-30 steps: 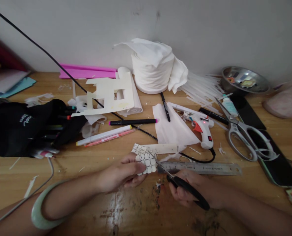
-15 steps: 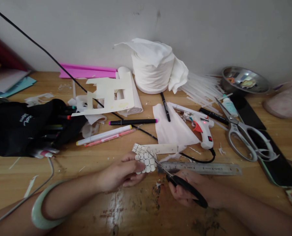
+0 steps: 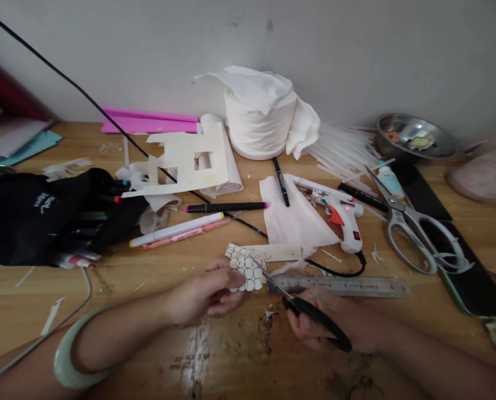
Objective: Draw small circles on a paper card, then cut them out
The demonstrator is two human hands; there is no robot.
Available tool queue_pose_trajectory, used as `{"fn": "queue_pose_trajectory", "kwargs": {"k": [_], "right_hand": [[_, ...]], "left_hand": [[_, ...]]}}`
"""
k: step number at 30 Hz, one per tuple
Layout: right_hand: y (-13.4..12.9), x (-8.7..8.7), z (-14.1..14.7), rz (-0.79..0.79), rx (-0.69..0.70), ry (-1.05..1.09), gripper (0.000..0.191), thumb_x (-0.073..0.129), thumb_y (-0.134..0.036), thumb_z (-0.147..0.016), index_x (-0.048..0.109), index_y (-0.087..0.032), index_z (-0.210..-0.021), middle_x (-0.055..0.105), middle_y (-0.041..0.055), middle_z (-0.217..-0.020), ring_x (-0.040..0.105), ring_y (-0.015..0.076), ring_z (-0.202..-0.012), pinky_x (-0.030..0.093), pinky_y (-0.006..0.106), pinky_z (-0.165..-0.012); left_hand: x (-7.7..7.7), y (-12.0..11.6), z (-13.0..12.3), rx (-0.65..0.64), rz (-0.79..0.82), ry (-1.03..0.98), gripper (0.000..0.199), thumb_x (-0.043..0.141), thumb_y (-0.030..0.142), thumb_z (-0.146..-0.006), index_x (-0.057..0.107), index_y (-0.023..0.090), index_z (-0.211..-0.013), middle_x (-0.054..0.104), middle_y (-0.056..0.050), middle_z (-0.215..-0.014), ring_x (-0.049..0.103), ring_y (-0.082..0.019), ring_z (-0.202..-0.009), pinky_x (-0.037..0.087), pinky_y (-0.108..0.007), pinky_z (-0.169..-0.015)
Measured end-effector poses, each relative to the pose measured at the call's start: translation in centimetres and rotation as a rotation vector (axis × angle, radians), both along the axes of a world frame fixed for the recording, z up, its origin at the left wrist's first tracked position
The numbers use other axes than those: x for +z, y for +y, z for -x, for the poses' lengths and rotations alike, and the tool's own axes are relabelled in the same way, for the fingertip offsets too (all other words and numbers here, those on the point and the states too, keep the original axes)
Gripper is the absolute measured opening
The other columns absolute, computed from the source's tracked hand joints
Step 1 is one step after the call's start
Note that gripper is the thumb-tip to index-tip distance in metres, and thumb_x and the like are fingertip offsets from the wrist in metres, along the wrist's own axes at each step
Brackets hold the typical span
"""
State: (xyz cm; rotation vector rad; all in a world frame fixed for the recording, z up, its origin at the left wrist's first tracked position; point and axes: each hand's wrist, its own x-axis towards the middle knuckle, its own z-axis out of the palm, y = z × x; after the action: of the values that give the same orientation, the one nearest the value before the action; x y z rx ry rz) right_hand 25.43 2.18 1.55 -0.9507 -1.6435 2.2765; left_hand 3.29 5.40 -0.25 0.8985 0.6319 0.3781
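My left hand pinches a small piece of white paper covered in drawn black circles, thumb on top. Black-handled scissors are gripped in my right hand, and their blades reach up and left across the right part of the circle-patterned paper. Whether the blades are parted is hard to make out. Just behind the paper lies a plain cream strip. A steel ruler rests on the table beyond my right hand.
A white glue gun with a lit red light and large silver scissors lie to the right. Markers, a white cloth and a tissue roll are behind. A black pencil case sits left; a metal bowl stands back right.
The circle-patterned paper has tilted slightly in my left hand. Both hands otherwise stay in nearly the same place, with the scissors still against the paper.
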Motion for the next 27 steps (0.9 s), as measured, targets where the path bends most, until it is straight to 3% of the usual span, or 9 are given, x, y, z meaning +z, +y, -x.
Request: {"fn": "queue_pose_trajectory", "kwargs": {"k": [16, 19, 27], "right_hand": [[-0.11, -0.44, -0.08, 0.007, -0.015, -0.006, 0.052, 0.045, -0.061, -0.078, 0.038, -0.017, -0.052, 0.036, -0.0058, -0.048, 0.03, 0.0054, -0.042, 0.022, 0.021, -0.039], [-0.1, -0.39, -0.09, 0.023, -0.015, -0.006, 0.055, 0.043, -0.066, -0.075, 0.038, -0.017, -0.052, 0.036, -0.0053, -0.047, 0.03, 0.0053, -0.041, 0.022, 0.021, -0.039], [0.05, 0.0, 0.12, 0.014, -0.041, -0.05, 0.056, 0.045, -0.069, -0.071, 0.037, -0.018, -0.051, 0.037, -0.0049, -0.047, 0.031, 0.0059, -0.041, 0.024, 0.022, -0.04]], "left_hand": [[0.23, 0.0, -0.23, 0.04, 0.051, -0.047, 0.036, 0.045, 0.038, -0.076, 0.034, 0.017, -0.049, 0.027, 0.007, -0.041, 0.021, -0.004, -0.034, 0.011, -0.023, -0.037], [0.38, 0.02, -0.46, 0.065, 0.048, -0.059, 0.034, 0.042, 0.038, -0.078, 0.037, 0.017, -0.051, 0.029, 0.007, -0.04, 0.022, -0.006, -0.035, 0.014, -0.023, -0.038], [0.55, -0.23, -0.47, 0.014, -0.028, 0.096, 0.032, 0.046, 0.039, -0.075, 0.043, 0.016, -0.052, 0.037, 0.005, -0.043, 0.028, -0.005, -0.035, 0.017, -0.023, -0.038]]}}
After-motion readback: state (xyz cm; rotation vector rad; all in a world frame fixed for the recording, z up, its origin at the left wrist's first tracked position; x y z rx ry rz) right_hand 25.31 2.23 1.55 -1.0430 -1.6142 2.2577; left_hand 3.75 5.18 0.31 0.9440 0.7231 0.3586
